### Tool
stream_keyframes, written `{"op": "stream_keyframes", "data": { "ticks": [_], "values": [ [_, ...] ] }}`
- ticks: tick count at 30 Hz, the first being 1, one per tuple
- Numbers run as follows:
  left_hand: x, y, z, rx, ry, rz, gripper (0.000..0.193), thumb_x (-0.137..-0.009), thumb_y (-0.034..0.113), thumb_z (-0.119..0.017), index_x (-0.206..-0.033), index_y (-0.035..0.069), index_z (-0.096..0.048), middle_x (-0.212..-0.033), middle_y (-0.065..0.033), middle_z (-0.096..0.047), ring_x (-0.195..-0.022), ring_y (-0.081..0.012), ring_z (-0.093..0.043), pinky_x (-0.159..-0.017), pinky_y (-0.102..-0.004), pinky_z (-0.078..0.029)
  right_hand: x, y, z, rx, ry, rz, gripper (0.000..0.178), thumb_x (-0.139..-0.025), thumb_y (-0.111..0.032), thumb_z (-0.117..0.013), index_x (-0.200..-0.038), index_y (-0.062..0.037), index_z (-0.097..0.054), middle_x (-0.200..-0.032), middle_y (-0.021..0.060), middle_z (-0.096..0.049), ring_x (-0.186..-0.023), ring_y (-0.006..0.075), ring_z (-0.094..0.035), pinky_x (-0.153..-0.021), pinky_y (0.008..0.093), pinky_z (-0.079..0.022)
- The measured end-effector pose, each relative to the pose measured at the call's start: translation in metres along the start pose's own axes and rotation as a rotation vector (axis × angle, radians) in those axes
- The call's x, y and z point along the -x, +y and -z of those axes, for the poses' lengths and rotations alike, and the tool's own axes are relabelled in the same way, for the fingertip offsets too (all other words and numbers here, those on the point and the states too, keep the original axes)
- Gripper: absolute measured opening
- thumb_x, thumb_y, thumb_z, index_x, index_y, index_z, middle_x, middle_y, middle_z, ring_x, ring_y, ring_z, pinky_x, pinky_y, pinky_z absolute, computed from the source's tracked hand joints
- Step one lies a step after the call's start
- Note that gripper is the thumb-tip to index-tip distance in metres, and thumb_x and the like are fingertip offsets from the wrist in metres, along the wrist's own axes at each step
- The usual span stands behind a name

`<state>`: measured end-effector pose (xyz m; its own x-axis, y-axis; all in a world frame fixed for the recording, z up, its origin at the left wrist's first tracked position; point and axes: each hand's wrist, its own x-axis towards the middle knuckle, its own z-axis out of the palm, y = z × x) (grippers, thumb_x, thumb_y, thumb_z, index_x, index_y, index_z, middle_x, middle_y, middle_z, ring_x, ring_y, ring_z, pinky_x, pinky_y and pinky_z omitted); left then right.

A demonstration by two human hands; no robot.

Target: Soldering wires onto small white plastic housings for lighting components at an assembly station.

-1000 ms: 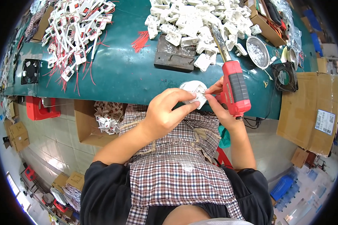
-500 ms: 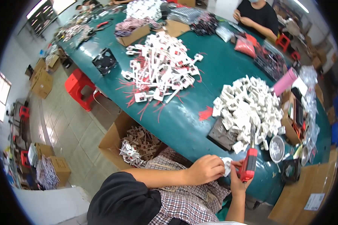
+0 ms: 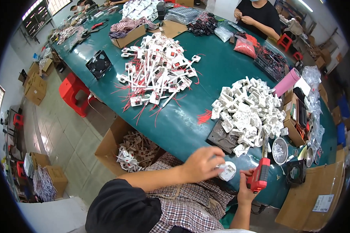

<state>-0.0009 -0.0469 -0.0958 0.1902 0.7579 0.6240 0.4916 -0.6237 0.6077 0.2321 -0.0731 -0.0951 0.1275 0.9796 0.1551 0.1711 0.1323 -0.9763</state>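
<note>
Working from the left of my feed, I have a red stool [image 3: 74,93] on the tiled floor, then a black fan [image 3: 98,64] on the green table [image 3: 186,134]. Below the near edge I see a cardboard box [image 3: 107,151] with white parts inside. A heap of white pieces with red wires [image 3: 159,70] covers the tabletop beyond it. My left hand [image 3: 203,165] is blurred, its fingers partly curled; I cannot tell whether they grip anything. Just beside its fingertips, between my two hands at the near table edge, is the round white piece [image 3: 227,171]. Past it sit a dark metal block [image 3: 221,136] and a pile of white housings [image 3: 249,108]. My right hand [image 3: 245,188] is closed on a red tool [image 3: 259,174], its barrel pointing toward that pile. Further right I see a metal dish [image 3: 280,150] and a second black fan [image 3: 295,173].
</note>
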Motion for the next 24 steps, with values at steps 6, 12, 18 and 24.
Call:
{"op": "stream_keyframes", "data": {
  "ticks": [6,12,18,24],
  "values": [
    [-0.060,-0.102,0.079,-0.495,0.280,0.247,0.028,-0.086,0.018,-0.074,-0.108,0.006,-0.061,-0.115,-0.0145,-0.059,-0.099,-0.0314,-0.062,-0.086,-0.0435,-0.051,0.015,-0.003,0.021,0.088,0.021,0.026,0.040,-0.094,0.006,-0.064,-0.130,0.0001,-0.046,-0.102,0.0098,-0.066,-0.091,0.0168,-0.068,-0.087,0.0326,-0.053],
    [-0.087,-0.185,0.129,-0.642,0.391,0.406,0.017,-0.088,0.014,-0.070,-0.100,0.006,-0.061,-0.095,-0.0112,-0.064,-0.093,-0.0324,-0.063,-0.080,-0.0450,-0.049,0.017,-0.005,0.024,0.012,0.031,-0.046,0.041,-0.097,0.005,-0.060,-0.134,-0.0011,-0.044,-0.106,0.0065,-0.057,-0.087,0.0133,-0.065,-0.086,0.0304,-0.053],
    [-0.161,-0.233,0.097,-0.876,0.205,0.217,0.007,-0.090,0.013,-0.064,-0.086,0.007,-0.066,-0.083,-0.0112,-0.071,-0.082,-0.0308,-0.070,-0.070,-0.0463,-0.054,0.014,-0.026,0.017,-0.002,0.078,-0.060,0.039,-0.098,0.002,-0.060,-0.133,-0.0016,-0.044,-0.106,0.0059,-0.056,-0.086,0.0133,-0.065,-0.085,0.0297,-0.053],
    [-0.195,-0.279,0.062,-1.244,-0.147,0.348,0.009,-0.084,0.013,-0.067,-0.088,0.009,-0.073,-0.085,-0.0107,-0.076,-0.084,-0.0270,-0.075,-0.068,-0.0413,-0.059,0.018,-0.028,0.021,0.078,0.062,-0.056,0.037,-0.098,0.003,-0.059,-0.131,-0.0024,-0.044,-0.097,0.0056,-0.062,-0.085,0.0127,-0.065,-0.085,0.0299,-0.052]
  ]
}}
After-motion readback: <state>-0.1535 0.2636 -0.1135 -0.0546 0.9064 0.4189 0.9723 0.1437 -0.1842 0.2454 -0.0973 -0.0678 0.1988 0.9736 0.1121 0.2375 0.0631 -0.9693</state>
